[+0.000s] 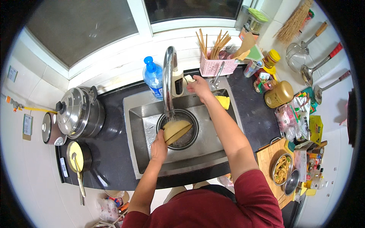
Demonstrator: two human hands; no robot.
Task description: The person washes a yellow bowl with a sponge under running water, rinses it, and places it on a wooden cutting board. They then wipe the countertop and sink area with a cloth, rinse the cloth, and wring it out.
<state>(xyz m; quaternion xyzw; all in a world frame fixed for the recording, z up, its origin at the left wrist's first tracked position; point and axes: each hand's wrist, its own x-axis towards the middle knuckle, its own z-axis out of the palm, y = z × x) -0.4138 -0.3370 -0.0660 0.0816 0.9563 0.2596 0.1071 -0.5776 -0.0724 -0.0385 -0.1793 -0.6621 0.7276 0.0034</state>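
Note:
My left hand (159,146) grips a pale-yellow bowl with a dark rim (178,133) by its edge, tilted on its side. The bowl is directly beneath the spout of the chrome tap (167,81), where water runs down onto it. Below the bowl, a round black-rimmed pan (194,125) sits in the steel sink (213,146) with water in it. My right hand (199,88) reaches behind the sink, its fingers closed at the white tap lever (189,78) beside the tap body.
A blue soap bottle (153,76) stands left of the tap; a pink utensil basket (216,67) is on the right. A yellow cloth (223,102) lies at the sink's right edge. At left are a steamer pot (93,117) and a saucepan (86,155); at right, a cutting board (267,161) with bowls.

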